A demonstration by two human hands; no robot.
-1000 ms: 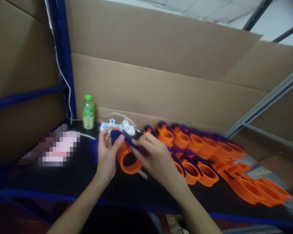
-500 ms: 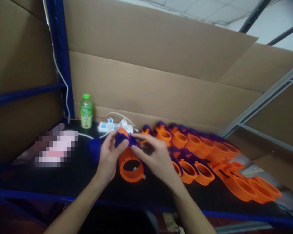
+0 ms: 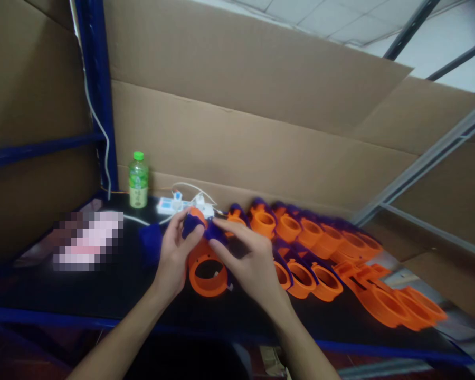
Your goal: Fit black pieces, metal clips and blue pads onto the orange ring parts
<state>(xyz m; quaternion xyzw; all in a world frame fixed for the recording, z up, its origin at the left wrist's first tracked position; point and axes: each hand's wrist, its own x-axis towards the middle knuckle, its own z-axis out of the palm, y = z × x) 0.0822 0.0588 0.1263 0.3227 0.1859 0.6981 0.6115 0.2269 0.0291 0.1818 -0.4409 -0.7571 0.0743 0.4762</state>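
Note:
Between my hands is an orange ring-shaped plastic part with dark blue pieces at its upper end. My left hand is closed on that upper end, thumb across the blue piece. From the right, my right hand reaches over the part with fingers extended and thumb apart, its fingertips at the blue section. The ring's round opening faces me, and a small pale piece shows at its lower right edge. My fingers hide some of the upper end.
Several similar orange and blue parts stand in rows to the right, with plain orange ones beyond. A white power strip with cables and a green bottle are at the back. A blue piece lies left of my hands. Cardboard walls the back.
The view has shifted slightly. My left hand keeps its hold on the part, and my right hand has hardly moved, its thumb still beside the blue section.

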